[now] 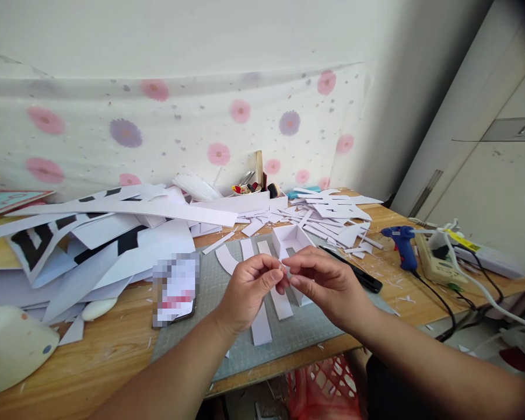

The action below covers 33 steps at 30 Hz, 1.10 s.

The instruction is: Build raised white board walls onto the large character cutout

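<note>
white paper, a small scrap (284, 269), is pinched between the narrowed fingertips of the left hand (249, 291) and right hand (328, 286), above the grey cutting mat (297, 332). paper strips (280, 303) are laid just beneath; a white open box (291, 238) is seen beyond. far right, a blue glue gun (401, 244) is rested on the wooden table (114, 350).

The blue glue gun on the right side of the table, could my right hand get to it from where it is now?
Probably yes. The blue glue gun stands in the open on the wooden table, right of the right hand; only a black knife lies between. But both hands pinch a small paper piece.
</note>
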Each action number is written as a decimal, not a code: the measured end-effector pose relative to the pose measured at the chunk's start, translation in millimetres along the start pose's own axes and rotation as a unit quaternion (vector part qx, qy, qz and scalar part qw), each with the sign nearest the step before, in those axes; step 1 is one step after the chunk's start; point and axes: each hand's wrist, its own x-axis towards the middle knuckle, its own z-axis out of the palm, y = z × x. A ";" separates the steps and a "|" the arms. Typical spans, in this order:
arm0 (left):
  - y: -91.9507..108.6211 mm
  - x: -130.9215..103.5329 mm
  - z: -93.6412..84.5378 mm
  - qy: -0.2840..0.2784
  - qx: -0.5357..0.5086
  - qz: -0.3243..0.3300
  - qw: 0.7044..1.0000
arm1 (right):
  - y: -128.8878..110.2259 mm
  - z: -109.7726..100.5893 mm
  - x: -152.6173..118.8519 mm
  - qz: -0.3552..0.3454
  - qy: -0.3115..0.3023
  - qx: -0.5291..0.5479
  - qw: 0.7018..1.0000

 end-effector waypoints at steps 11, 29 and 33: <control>-3.4 1.8 -3.5 -0.027 0.000 -0.061 0.998 | 9.1 -4.1 3.4 -0.107 -0.032 -0.161 0.981; 1.0 1.5 -3.1 -0.125 0.013 -0.127 0.984 | -2.1 -25.6 -0.8 -0.058 -0.164 -0.224 0.959; -1.4 0.6 -1.6 -0.092 0.007 -0.114 0.989 | 0.0 -21.4 0.3 -0.057 -0.128 -0.228 0.963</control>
